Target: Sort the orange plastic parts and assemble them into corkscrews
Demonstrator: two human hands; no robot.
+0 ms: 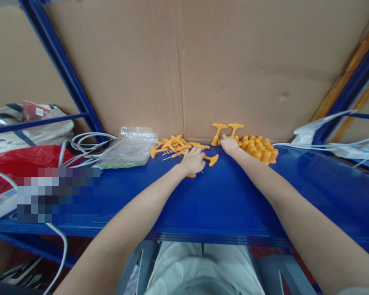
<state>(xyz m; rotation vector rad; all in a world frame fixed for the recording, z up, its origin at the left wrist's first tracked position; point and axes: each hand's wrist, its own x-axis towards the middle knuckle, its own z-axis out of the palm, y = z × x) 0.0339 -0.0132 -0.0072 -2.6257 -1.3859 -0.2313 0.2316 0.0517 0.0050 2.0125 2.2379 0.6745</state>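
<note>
My left hand [193,161] lies over the front of a loose pile of yellow corkscrews [175,143], palm down, with its fingers apart and bent. One corkscrew with a T-shaped handle [213,160] sticks out to the right of this hand. A yellow end [191,176] shows below it. My right hand [229,144] is closed at the foot of two upright corkscrews, a left one [217,133] and a right one [235,128]. What its fingers hold is hidden. Beside it stands a block of yellow hollow sleeves [260,149], closely grouped.
Clear plastic bags [130,147] and coiled white cables [80,145] lie left of the pile. A red bag [33,159] is farther left. Cardboard [233,61] walls the back of the blue shelf [203,205]. White plastic wrap [316,129] lies at the right.
</note>
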